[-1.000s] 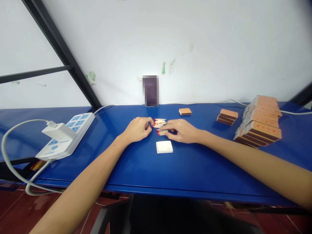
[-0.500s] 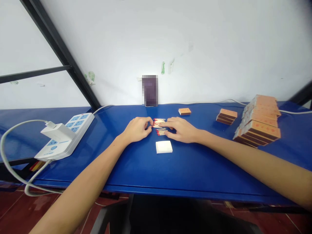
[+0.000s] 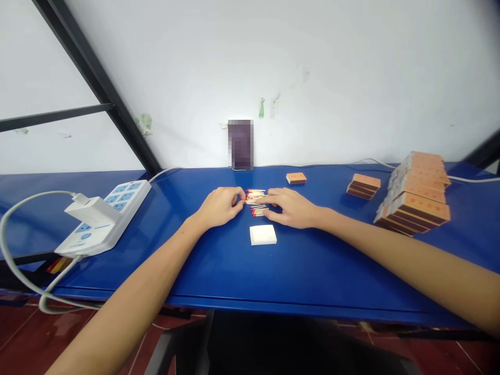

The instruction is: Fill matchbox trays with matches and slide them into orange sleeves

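Several red-tipped matches (image 3: 255, 194) lie in a loose bunch on the blue table, heads toward the left. My left hand (image 3: 221, 207) is at the head ends, with its thumb and curled index finger closed on a few matches. From the other side, my right hand (image 3: 292, 207) rests with its index finger stretched over the sticks and its thumb apart beside the lower group. A white matchbox tray (image 3: 263, 235) sits just nearer than the matches, touched by neither hand; whether anything is inside cannot be made out.
An orange matchbox (image 3: 296, 178) lies behind my right hand. Farther right are a small stack of matchboxes (image 3: 364, 186) and a large stepped pile of matchboxes (image 3: 420, 192). A white power strip (image 3: 105, 224) with a charger and cable occupies the left. A pixelated dark panel (image 3: 241, 145) stands by the wall.
Both hands stay nearly in place around the matches. The match heads by my left fingers have shifted slightly; the tray and the matchboxes have not moved.
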Demonstrator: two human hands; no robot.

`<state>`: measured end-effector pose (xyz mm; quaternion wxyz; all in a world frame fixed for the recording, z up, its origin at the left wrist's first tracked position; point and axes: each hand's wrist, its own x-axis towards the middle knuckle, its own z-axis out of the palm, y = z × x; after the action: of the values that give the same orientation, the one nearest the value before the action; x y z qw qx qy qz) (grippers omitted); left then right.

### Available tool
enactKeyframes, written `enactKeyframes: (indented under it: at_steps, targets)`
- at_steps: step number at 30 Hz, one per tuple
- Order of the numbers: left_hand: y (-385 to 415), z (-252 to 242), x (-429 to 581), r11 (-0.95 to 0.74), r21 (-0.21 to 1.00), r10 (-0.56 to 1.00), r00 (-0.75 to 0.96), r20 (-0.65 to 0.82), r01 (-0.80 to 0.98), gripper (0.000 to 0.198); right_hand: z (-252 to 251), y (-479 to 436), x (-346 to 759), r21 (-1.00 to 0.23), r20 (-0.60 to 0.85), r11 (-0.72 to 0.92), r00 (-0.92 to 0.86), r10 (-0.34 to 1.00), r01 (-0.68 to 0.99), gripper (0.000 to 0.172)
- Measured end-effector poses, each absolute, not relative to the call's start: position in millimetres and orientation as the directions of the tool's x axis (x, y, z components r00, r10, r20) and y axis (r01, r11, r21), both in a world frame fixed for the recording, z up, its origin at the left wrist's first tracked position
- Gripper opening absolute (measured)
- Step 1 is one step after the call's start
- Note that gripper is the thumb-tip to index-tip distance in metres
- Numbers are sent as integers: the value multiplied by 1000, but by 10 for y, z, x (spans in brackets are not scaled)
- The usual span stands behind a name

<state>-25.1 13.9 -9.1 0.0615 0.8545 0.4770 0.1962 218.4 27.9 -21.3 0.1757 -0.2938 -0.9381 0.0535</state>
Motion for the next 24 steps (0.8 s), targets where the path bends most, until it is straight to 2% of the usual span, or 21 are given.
enactKeyframes:
  at_steps: [6,13,18,24]
  targets:
    - [159,-110,-260,-533,293,840,457,292,794,13,-225,280,2190,-206,339,827,-754,562,524,35]
    - [137,-115,-244,-579,350,814,500,295,736,8,-236,282,2203,-221,381,833,-742,552,507,29]
    - [139,-122,-245,-599,346,800,524,292,722,11,-242,279,2205,-219,402,834,-732,549,506,27]
    - [144,-127,-242,-624,325,781,549,298,711,14,-254,283,2198,-309,399,797,-690,604,520,20]
